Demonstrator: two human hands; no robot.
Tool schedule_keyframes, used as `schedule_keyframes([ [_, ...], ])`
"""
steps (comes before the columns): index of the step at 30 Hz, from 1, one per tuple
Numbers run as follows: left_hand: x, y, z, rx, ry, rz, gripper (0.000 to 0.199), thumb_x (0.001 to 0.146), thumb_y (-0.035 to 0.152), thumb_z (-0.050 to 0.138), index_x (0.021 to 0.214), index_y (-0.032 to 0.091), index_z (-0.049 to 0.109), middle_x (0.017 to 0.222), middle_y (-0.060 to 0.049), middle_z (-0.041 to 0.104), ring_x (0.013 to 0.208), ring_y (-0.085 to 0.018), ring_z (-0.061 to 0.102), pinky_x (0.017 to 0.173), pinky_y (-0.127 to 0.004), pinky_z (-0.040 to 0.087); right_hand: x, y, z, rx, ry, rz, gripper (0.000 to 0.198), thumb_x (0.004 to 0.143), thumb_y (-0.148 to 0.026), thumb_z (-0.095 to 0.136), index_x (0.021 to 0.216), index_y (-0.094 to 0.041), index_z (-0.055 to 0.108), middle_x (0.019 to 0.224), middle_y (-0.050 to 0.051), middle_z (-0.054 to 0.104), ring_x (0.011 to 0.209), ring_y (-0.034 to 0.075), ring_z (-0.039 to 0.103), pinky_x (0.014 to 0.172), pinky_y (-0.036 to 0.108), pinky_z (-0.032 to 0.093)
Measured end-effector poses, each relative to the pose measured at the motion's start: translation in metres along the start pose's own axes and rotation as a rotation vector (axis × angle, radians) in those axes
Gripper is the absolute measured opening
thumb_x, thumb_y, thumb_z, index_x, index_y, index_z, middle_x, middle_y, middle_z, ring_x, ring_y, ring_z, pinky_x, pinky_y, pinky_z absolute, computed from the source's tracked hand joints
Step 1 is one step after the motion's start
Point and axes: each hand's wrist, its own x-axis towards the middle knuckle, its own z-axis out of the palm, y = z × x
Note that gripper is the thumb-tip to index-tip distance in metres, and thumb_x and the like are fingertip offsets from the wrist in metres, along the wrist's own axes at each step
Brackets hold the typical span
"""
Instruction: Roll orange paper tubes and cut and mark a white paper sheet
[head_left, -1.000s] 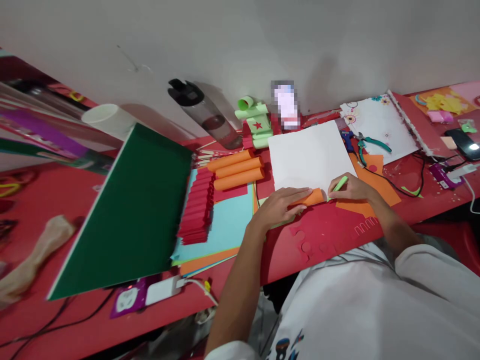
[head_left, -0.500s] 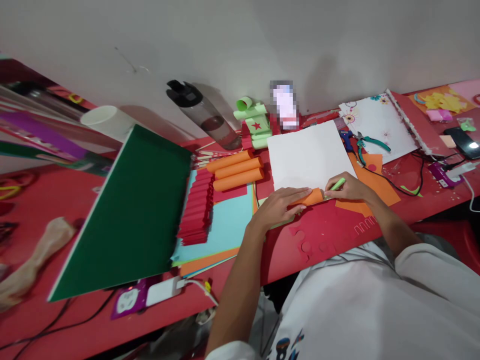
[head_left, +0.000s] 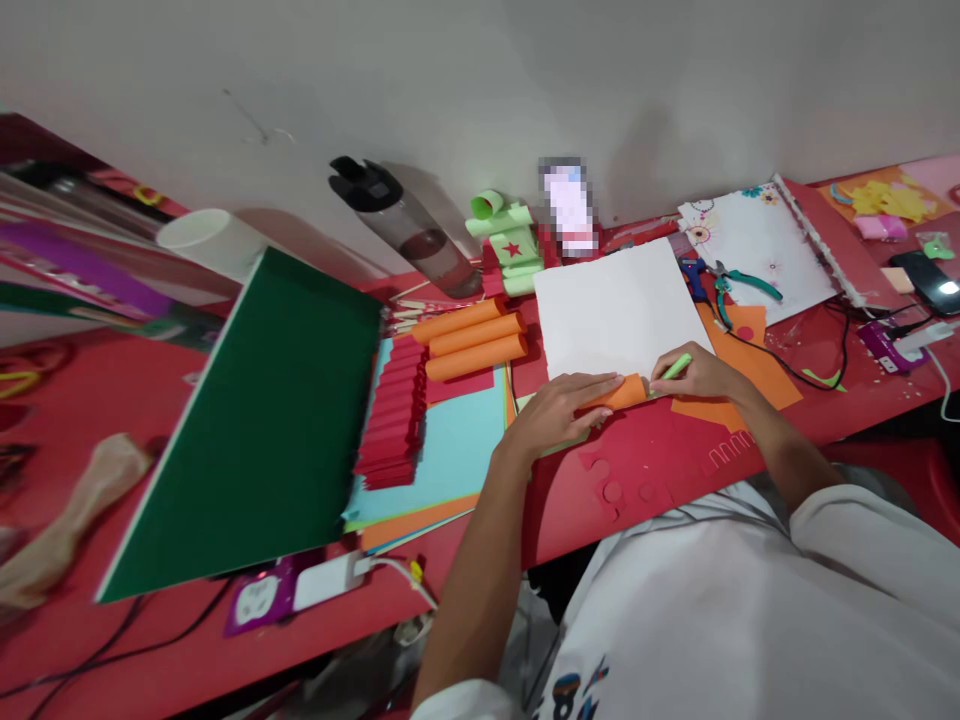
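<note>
My left hand (head_left: 564, 408) holds down a small orange paper roll (head_left: 627, 391), fingers along its far side and thumb on the near side. Pinched in my right hand (head_left: 696, 373) is a light green, pen-like tool (head_left: 678, 366); its tip, at the roll's right end, is too small to make out. Both hands are at the near edge of a white sheet (head_left: 621, 312). Several finished-looking orange paper tubes (head_left: 480, 357) lie left of the sheet, beside a stack of folded red paper strips (head_left: 394, 415).
A green board (head_left: 262, 430) stands at the left. Along the wall are a bottle (head_left: 409, 230), a light green paper piece with a red star (head_left: 513, 248) and a phone (head_left: 570, 205). Pliers (head_left: 746, 287), a blue glue gun (head_left: 694, 278) and orange paper (head_left: 750, 370) lie right.
The view has shifted very slightly. My hands, the orange roll and the green tool stay nearly in place.
</note>
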Motion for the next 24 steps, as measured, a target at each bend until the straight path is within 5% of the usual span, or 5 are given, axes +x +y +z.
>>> schedule_keyframes([
  [8,0.001,-0.004,0.001,-0.082,0.167,-0.012,0.048,0.107,0.047,0.057,0.15,0.026,0.063,0.142,-0.011,0.074,0.126,-0.028,0.072,0.106,-0.048,0.059,0.0,-0.001,-0.001,0.0,0.008,-0.008,0.029,0.083,-0.041,0.079,0.084,-0.013,0.081,0.067,0.002,0.069,0.059,0.012,0.055,0.057,0.025,0.039],
  [18,-0.006,-0.014,-0.022,-0.085,0.537,-0.349,0.05,0.101,0.056,0.063,0.139,0.024,0.07,0.137,-0.01,0.076,0.122,-0.028,0.073,0.107,-0.044,0.058,-0.001,0.004,0.001,0.085,0.039,0.061,0.028,0.083,-0.042,0.081,0.083,-0.014,0.078,0.062,0.001,0.066,0.052,0.012,0.054,0.049,0.023,0.038],
  [24,-0.017,-0.027,-0.036,0.006,0.627,-0.484,0.053,0.1,0.058,0.062,0.139,0.023,0.068,0.135,-0.012,0.075,0.116,-0.027,0.073,0.103,-0.042,0.059,-0.002,0.006,0.0,0.122,0.037,0.084,0.029,0.082,-0.044,0.082,0.082,-0.015,0.077,0.06,0.0,0.064,0.05,0.011,0.054,0.047,0.023,0.04],
])
